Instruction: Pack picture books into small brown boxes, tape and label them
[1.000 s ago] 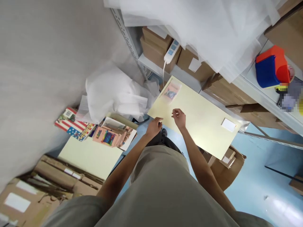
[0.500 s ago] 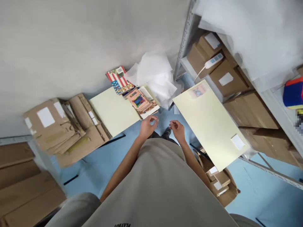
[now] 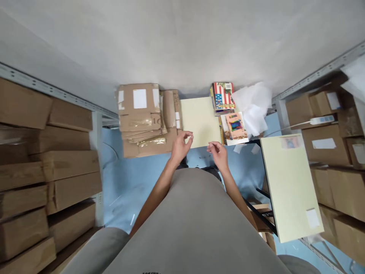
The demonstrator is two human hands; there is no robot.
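Observation:
My left hand hovers at the near edge of the pale yellow table, fingers loosely bent and the thumb apart, holding nothing. To its right, my right hand is in the air by the same edge, its fingers relaxed and slightly apart with nothing visible in them. On the table's right part lie a stack of books with a stars-and-stripes cover and a pink-covered book on other printed items. Flattened cardboard boxes are piled on the left part.
Crumpled white wrapping sheets lie right of the books. A second pale table stands on my right, bearing a white label. Shelves of cardboard boxes flank both sides. A white power strip rests on the right shelf.
My view has turned left, so the table with books and cardboard now lies straight ahead and the second table sits farther right. Both hands stay empty before my body.

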